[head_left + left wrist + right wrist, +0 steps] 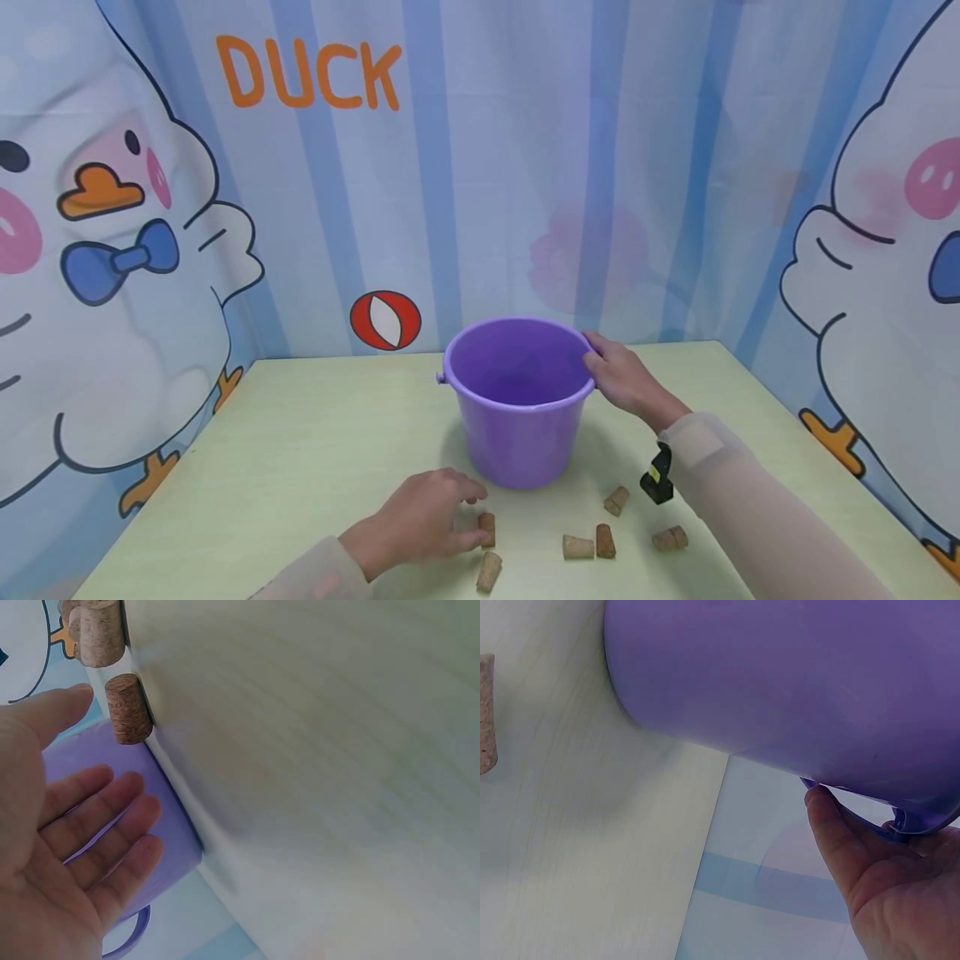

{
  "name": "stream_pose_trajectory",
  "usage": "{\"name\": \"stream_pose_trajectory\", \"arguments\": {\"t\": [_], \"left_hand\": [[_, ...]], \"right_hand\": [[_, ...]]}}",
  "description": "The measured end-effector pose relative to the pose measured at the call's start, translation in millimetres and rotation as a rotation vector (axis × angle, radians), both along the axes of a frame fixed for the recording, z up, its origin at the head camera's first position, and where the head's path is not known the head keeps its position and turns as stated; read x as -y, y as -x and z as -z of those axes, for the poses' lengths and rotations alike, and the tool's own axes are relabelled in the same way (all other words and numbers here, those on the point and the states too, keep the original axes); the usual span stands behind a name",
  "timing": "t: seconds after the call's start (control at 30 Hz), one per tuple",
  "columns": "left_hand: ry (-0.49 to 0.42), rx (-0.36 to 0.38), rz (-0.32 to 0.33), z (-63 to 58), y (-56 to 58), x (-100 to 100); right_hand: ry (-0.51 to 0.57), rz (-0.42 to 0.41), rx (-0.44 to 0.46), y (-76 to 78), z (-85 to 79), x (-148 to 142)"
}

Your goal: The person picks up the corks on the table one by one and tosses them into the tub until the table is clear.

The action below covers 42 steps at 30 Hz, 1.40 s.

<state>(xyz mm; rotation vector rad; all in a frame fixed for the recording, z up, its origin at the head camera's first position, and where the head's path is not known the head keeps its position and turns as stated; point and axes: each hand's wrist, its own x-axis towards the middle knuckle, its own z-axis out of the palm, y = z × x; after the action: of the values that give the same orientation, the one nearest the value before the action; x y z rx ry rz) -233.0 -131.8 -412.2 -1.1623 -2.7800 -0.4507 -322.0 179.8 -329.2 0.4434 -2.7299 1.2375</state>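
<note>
A purple plastic bucket [517, 446] stands upright on the table. My right hand [626, 375] grips it at the right side of the rim. From the right wrist view, the fingers [832, 825] of that hand are at the bucket's handle, just under the rim. In front of the bucket, my left hand [427, 517] reaches over a brown cork [129, 709] that stands on end. Its thumb and fingers are apart, and the left wrist view has the cork beyond the fingertips with a gap between. A lighter cork [489, 572] lies just nearer to me.
Right of the left hand lie several more corks: a pale cork [577, 547] beside a dark one [605, 542], one near the bucket [617, 501] and another by the right sleeve [670, 539]. A duck-print curtain [495, 167] closes off the table's back and sides.
</note>
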Motion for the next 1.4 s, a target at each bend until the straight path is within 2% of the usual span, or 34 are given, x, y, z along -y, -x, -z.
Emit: {"name": "stream_pose_trajectory", "arguments": {"t": [0.3,1.1,1.4], "left_hand": [[0.032,-0.045,0.008,3.0,-0.9,-3.0],[0.061,-0.083,0.033,10.4,-1.0,-5.4],[0.05,-0.048,0.052,10.8,1.6,-6.7]], "right_hand": [[0.001,-0.001,0.0,0.1,-0.6,0.2],[0.01,-0.014,0.008,-0.4,0.4,-0.3],[0.003,-0.008,0.003,-0.3,1.7,0.0]]}}
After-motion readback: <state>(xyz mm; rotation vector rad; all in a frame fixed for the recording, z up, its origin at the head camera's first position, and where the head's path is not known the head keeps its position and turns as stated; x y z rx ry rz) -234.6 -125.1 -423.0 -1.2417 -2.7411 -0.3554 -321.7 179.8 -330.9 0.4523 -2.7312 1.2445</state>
